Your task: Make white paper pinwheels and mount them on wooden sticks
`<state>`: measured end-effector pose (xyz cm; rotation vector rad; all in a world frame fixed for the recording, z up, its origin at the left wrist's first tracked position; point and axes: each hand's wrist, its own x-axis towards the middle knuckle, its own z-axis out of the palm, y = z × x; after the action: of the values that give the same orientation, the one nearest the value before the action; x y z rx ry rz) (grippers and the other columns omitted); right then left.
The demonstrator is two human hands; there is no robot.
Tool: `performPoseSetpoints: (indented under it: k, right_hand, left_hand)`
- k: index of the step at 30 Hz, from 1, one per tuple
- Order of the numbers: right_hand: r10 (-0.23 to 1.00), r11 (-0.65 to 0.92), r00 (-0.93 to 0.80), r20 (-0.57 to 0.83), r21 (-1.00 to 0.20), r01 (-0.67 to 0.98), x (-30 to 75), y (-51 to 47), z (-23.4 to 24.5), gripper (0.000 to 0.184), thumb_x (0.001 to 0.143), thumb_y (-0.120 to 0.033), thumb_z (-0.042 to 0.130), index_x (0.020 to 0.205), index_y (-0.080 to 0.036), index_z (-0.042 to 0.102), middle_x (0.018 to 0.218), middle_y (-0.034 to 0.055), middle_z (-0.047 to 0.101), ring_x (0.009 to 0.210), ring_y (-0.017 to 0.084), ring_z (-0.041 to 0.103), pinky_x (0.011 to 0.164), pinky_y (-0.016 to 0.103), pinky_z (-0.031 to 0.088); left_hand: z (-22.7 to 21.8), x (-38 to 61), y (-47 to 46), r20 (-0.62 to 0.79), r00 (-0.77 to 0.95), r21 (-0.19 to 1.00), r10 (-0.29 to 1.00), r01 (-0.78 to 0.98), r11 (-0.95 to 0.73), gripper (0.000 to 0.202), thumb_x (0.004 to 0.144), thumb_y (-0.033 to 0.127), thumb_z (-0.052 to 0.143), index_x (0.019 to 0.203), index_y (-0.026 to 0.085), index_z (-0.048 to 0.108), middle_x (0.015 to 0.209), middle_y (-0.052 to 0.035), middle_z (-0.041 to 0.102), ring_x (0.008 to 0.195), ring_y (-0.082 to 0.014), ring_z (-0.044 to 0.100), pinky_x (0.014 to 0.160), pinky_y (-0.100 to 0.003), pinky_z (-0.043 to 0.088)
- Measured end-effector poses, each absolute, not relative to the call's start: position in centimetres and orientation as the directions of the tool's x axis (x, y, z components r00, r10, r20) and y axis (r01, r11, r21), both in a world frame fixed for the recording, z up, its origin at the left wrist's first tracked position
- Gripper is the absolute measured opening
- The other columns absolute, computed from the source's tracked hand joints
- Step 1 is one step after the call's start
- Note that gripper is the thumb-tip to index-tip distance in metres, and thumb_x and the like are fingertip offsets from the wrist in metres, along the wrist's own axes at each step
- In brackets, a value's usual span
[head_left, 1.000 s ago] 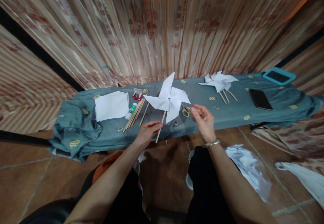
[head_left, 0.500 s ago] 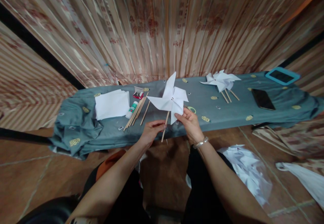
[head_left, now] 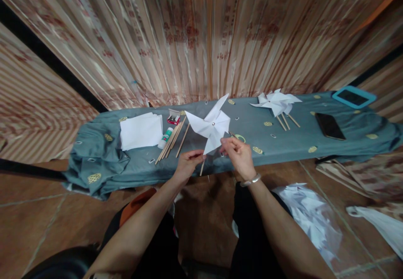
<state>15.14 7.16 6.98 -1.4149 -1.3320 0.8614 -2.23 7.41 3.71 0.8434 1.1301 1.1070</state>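
A white paper pinwheel (head_left: 211, 130) with a small pin at its centre is held upright above the table's front edge. My left hand (head_left: 188, 162) pinches its thin wooden stick (head_left: 202, 169) just below the paper. Part of that stick is hidden behind a blade. My right hand (head_left: 237, 155), with a silver bangle at the wrist, is beside the lower right blade. Its fingers are curled, thumb and forefinger close together with nothing visible between them. I cannot tell whether the fingertips touch the paper edge.
Left on the table are white paper sheets (head_left: 141, 131), a glue stick (head_left: 165, 138), wooden sticks (head_left: 170, 143) and a small red box (head_left: 173, 118). Right are pinwheels (head_left: 277, 101), a phone (head_left: 330, 125) and a blue-framed device (head_left: 354, 97). A clear bag of paper pieces (head_left: 310, 216) lies on the floor.
The pinwheel's blades have turned clockwise, the bottom tip swinging left. My right thumb, earlier on the lower blade, is now at the paper's right edge. My left hand keeps its hold.
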Motion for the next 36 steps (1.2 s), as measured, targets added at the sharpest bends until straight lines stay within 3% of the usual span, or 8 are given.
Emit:
performPoseSetpoints:
  k: [2,5,7,10,15,20,26,36]
  right_hand:
    - [0.944,0.111,0.236,0.229,-0.898,0.426,16.6,7.3,7.2,0.037,0.083,-0.055,0.056,0.076,-0.02,0.065,0.062,0.0007,0.068,0.052,0.014,0.056,0.056,0.027,0.044]
    - [0.865,0.146,0.347,0.364,-0.842,0.519,18.3,8.2,7.0,0.036,0.081,-0.046,0.06,0.103,-0.017,0.063,0.087,0.0075,0.074,0.073,0.019,0.066,0.072,0.033,0.051]
    - [0.86,0.189,0.31,0.405,-0.818,0.543,18.9,9.0,6.5,0.046,0.079,-0.04,0.062,0.117,-0.016,0.057,0.107,0.0125,0.071,0.092,0.023,0.067,0.084,0.039,0.051]
    - [0.891,0.233,0.214,0.399,-0.81,0.539,19.1,10.1,5.7,0.052,0.077,-0.035,0.061,0.125,-0.016,0.053,0.117,0.014,0.068,0.106,0.025,0.064,0.092,0.042,0.049]
    - [0.931,0.166,0.221,0.292,-0.875,0.455,18.9,10.4,5.4,0.052,0.077,-0.038,0.06,0.123,-0.015,0.055,0.086,0.0055,0.073,0.074,0.02,0.065,0.076,0.036,0.051]
    - [0.962,0.107,0.218,0.163,-0.962,0.25,18.6,10.0,5.4,0.055,0.07,-0.042,0.065,0.117,-0.015,0.057,0.061,-0.0054,0.063,0.054,0.012,0.051,0.056,0.026,0.042]
    - [0.986,0.002,0.164,-0.006,-0.999,-0.044,17.3,9.5,5.8,0.055,0.058,-0.042,0.076,0.106,-0.019,0.059,0.062,-0.0053,0.065,0.058,0.014,0.058,0.057,0.027,0.044]
    - [0.994,-0.082,0.049,-0.094,-0.975,-0.208,15.5,8.4,6.6,0.05,0.055,-0.041,0.082,0.097,-0.02,0.066,0.065,-0.0032,0.07,0.053,0.011,0.057,0.053,0.024,0.045]
  left_hand:
    - [3.6,-2.5,7.4,-0.266,0.049,0.936,0.963,-0.228,0.27,0.042,0.04,0.039,0.088,0.074,0.017,0.077,0.071,-0.0037,0.073,0.065,-0.014,0.06,0.07,-0.028,0.048]
    - [3.6,-2.6,7.2,-0.286,0.076,0.933,0.955,-0.204,0.296,0.042,0.04,0.04,0.089,0.073,0.018,0.077,0.072,-0.004,0.074,0.066,-0.0143,0.061,0.072,-0.028,0.048]
    - [3.6,-2.6,7.0,-0.306,0.101,0.93,0.947,-0.182,0.32,0.041,0.039,0.04,0.089,0.072,0.018,0.077,0.071,-0.004,0.074,0.066,-0.0141,0.061,0.072,-0.028,0.048]
    - [3.6,-2.5,6.8,-0.326,0.138,0.925,0.935,-0.157,0.345,0.042,0.039,0.041,0.09,0.072,0.018,0.077,0.07,-0.0039,0.073,0.065,-0.0141,0.061,0.073,-0.029,0.048]
    - [3.6,-2.4,7.0,-0.304,0.152,0.93,0.94,-0.166,0.328,0.043,0.039,0.042,0.089,0.072,0.018,0.077,0.073,-0.0048,0.074,0.069,-0.0157,0.063,0.078,-0.031,0.048]
    - [3.6,-2.4,7.2,-0.289,0.109,0.935,0.951,-0.18,0.305,0.041,0.039,0.04,0.089,0.071,0.019,0.077,0.074,-0.0043,0.075,0.07,-0.0158,0.063,0.078,-0.031,0.049]
    - [3.6,-2.3,7.2,-0.295,0.056,0.934,0.954,-0.192,0.3,0.042,0.036,0.038,0.089,0.07,0.018,0.077,0.07,-0.0043,0.074,0.066,-0.0158,0.063,0.075,-0.032,0.05]
    - [3.2,-2.2,7.3,-0.281,0.042,0.935,0.959,-0.212,0.284,0.038,0.039,0.036,0.089,0.071,0.018,0.077,0.07,-0.0028,0.073,0.065,-0.0135,0.06,0.075,-0.03,0.049]
